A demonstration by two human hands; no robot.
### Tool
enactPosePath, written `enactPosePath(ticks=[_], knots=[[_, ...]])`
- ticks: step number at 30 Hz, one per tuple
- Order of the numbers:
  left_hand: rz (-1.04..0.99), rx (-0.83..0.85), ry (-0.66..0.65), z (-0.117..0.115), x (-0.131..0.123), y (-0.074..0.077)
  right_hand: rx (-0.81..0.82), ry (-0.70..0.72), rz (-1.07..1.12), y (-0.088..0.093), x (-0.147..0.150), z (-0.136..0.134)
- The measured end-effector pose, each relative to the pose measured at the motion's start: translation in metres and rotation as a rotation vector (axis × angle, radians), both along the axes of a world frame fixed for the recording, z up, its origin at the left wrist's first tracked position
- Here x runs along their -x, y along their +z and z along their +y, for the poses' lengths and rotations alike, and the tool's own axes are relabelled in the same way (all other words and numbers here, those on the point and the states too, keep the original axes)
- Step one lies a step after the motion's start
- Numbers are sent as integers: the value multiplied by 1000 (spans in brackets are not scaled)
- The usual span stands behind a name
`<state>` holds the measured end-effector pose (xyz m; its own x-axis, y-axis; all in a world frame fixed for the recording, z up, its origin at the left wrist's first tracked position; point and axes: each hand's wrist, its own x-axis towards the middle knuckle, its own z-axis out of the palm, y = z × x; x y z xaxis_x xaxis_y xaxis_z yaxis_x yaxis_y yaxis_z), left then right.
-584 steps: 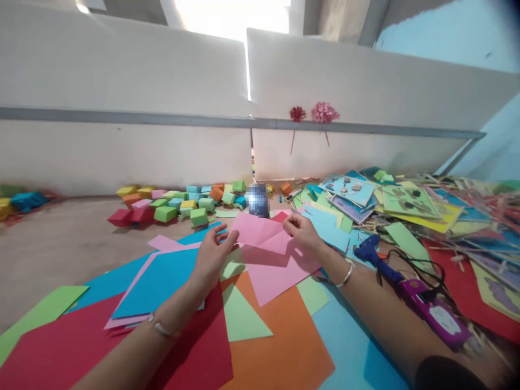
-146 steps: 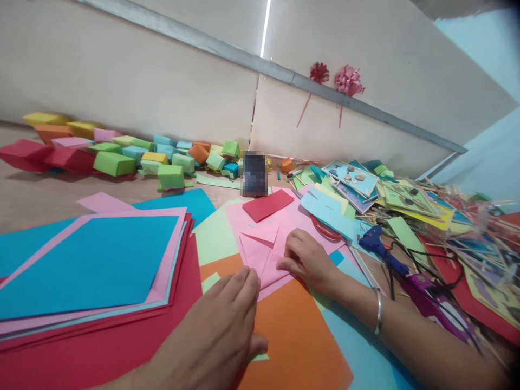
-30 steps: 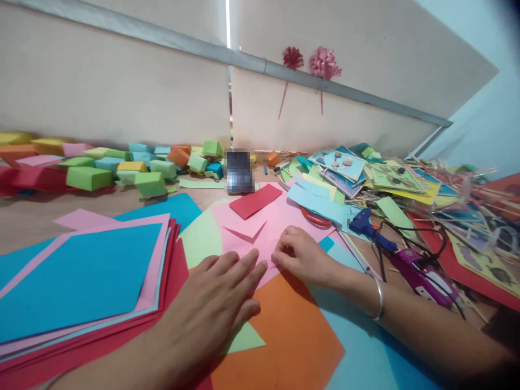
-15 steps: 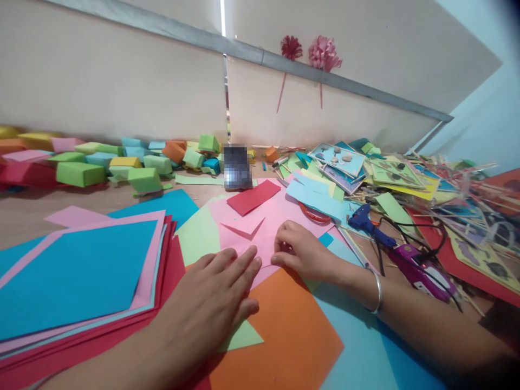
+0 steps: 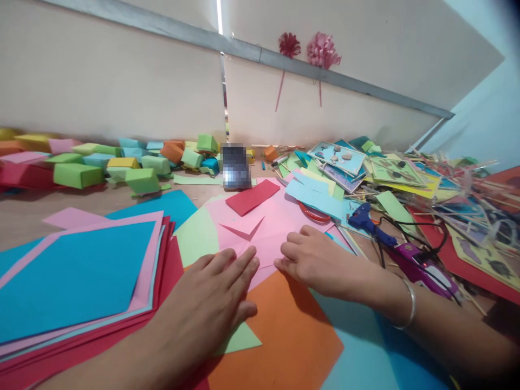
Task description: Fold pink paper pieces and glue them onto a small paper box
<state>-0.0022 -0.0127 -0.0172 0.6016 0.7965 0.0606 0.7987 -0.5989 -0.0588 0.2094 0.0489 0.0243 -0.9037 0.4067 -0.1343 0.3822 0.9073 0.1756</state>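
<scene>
Pink paper (image 5: 264, 246) lies in the middle of the table, with a small folded pink flap (image 5: 242, 226) standing up from it. My left hand (image 5: 213, 295) rests flat on the pink paper's left part, fingers spread. On the right, my right hand (image 5: 311, 260) has its fingers curled together, with the tips at the pink paper's lower edge; what they pinch, if anything, is hidden. A red paper strip (image 5: 252, 197) lies just beyond the flap. Orange paper (image 5: 284, 336) lies below both hands, overlapping light blue paper (image 5: 357, 330).
Stacked coloured sheets (image 5: 81, 271) lie at left. Folded paper boxes (image 5: 79, 174) line the back left, beside a blurred phone-like object (image 5: 235, 167). At right are a blue glue gun (image 5: 371, 225), its cable, a purple device (image 5: 424, 268), cards (image 5: 337, 157) and sticks.
My right hand has moved right along the pink paper's edge, its forearm shifting right too. My left hand has stayed in place on the paper.
</scene>
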Motion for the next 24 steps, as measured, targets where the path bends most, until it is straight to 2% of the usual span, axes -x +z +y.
enactPosePath(ticks=[6, 9, 13, 18, 24], knots=[[9, -28, -37, 1, 4, -4, 63, -60, -174, 7, 3, -14], [1, -93, -49, -2, 7, -10, 97, -73, -138, 7, 3, -10], [-106, -212, -71, -9, 10, -13, 119, -68, -96, 6, 1, -5], [-118, -196, -52, -14, 6, -5, 126, -83, -75, 4, 1, -5], [-198, -74, -118, -12, 1, 2, 152, -78, -118, 6, 1, -4]])
